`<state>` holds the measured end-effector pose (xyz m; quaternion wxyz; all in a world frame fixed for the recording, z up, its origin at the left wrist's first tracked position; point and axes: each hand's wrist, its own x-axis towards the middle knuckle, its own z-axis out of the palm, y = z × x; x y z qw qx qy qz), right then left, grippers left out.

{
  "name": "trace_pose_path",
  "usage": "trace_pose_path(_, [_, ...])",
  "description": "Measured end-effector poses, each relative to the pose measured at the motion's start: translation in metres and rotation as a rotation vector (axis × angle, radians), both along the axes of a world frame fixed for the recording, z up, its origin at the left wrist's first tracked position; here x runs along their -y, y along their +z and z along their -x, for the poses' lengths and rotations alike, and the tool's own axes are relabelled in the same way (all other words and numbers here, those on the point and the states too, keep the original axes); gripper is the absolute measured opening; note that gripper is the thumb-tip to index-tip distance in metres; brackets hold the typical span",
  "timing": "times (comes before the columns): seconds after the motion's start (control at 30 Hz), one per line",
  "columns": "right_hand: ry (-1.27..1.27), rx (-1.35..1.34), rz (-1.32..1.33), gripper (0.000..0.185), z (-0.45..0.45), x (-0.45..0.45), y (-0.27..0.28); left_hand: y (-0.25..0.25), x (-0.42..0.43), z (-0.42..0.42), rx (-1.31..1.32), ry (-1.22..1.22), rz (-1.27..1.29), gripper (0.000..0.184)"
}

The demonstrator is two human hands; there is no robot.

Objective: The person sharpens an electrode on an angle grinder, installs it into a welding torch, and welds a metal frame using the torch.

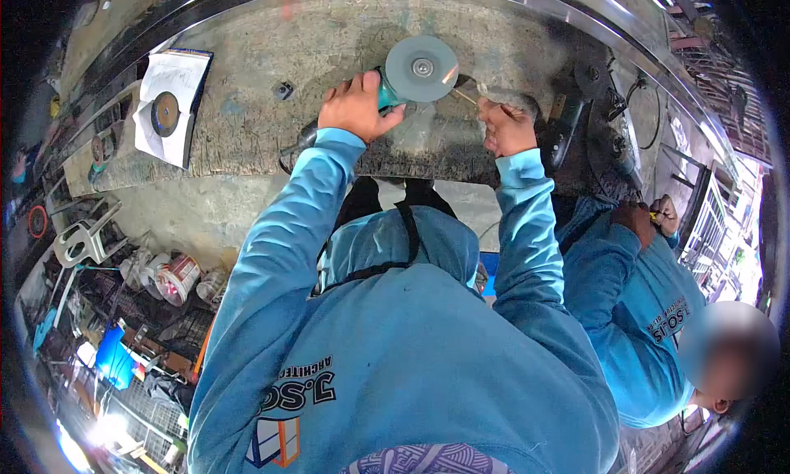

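The left hand's (355,110) grip is curled partway round the green body of the angle grinder (384,94), whose large grey disc (407,77) faces up over the far middle of the surface (247,137). To its right, the right hand's (506,130) grip is pinched closed on a thin, stick-like piece (464,96), its kind unclear. Farther left lies a white sheet (183,75) bearing a dark disc (165,114); a co-worker (634,309) is at right.

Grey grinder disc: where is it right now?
In the head view, the grey disc sits upper centre, over the workbench, between the left hand and right hand.
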<state>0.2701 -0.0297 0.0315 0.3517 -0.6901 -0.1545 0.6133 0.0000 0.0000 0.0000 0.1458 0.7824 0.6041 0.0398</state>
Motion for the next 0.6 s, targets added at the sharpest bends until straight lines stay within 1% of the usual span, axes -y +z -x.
trace_pose_path(0.07, [-0.006, 0.026, 0.006, 0.032, 0.001, 0.0, 0.0, 0.002, 0.0, 0.001, 0.002, -0.011, 0.005, 0.068])
trace_pose_path(0.17, [0.003, 0.049, -0.003, 0.032, 0.001, 0.002, 0.001, 0.0, 0.001, 0.0, 0.007, -0.016, 0.038, 0.068])
trace_pose_path(0.37, [0.01, 0.058, -0.026, 0.032, 0.001, 0.005, -0.003, -0.001, 0.001, 0.001, 0.031, -0.022, -0.002, 0.067])
trace_pose_path(0.47, [0.029, 0.127, -0.012, 0.029, 0.001, 0.003, -0.003, 0.003, 0.0, 0.0, 0.007, -0.014, 0.021, 0.067])
trace_pose_path(0.6, [-0.087, -0.12, -0.114, 0.025, 0.009, 0.0, 0.031, 0.003, -0.001, 0.0, 0.013, -0.017, -0.001, 0.066])
